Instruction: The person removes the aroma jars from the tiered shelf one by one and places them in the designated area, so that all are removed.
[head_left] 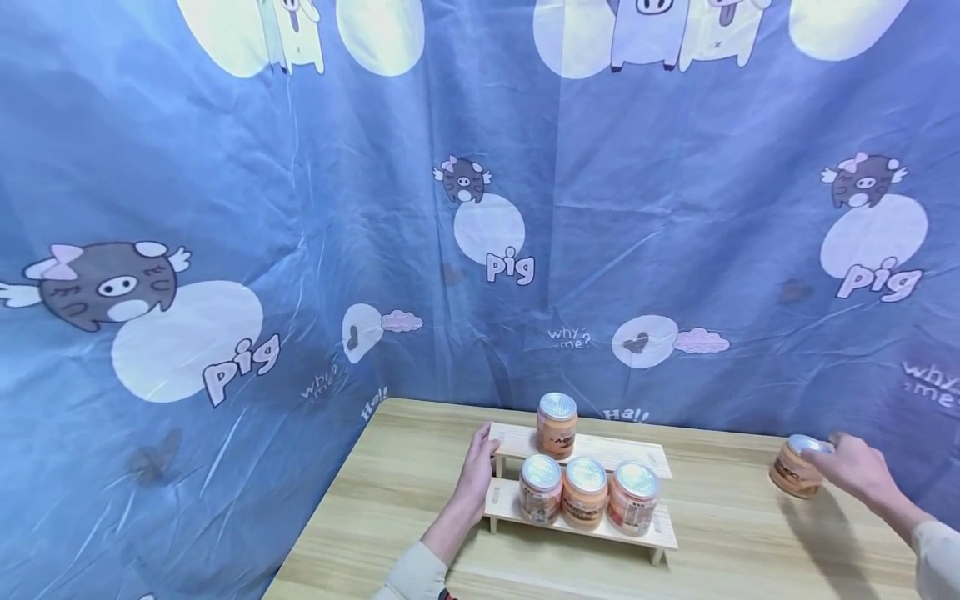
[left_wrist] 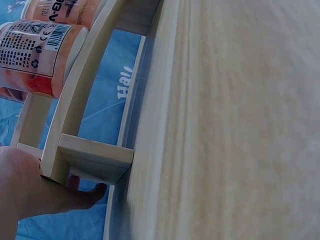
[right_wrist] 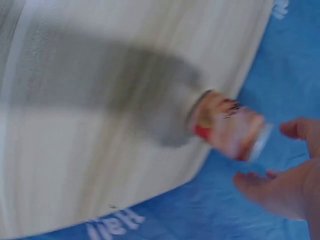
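Note:
My left hand [head_left: 474, 477] grips the left end of a two-tier wooden rack [head_left: 618, 451]; the left wrist view shows the fingers [left_wrist: 90, 196] around the board's end beside a leg. On the upper tier stands one orange-labelled can [head_left: 557, 435] with a silver lid. Three similar cans stand side by side on the lower tier, the middle one [head_left: 585, 500] among them. Far to the right, another can [head_left: 792, 473] is upright on the table by my right hand [head_left: 857, 468]. In the right wrist view, thumb and fingers are spread just off that can's lid [right_wrist: 260, 144].
The wooden table [head_left: 720, 533] carries the rack and the lone can. Blue pig-print cloth [head_left: 600, 250] hangs behind the table and along its left side. A stretch of tabletop lies between the rack and the lone can.

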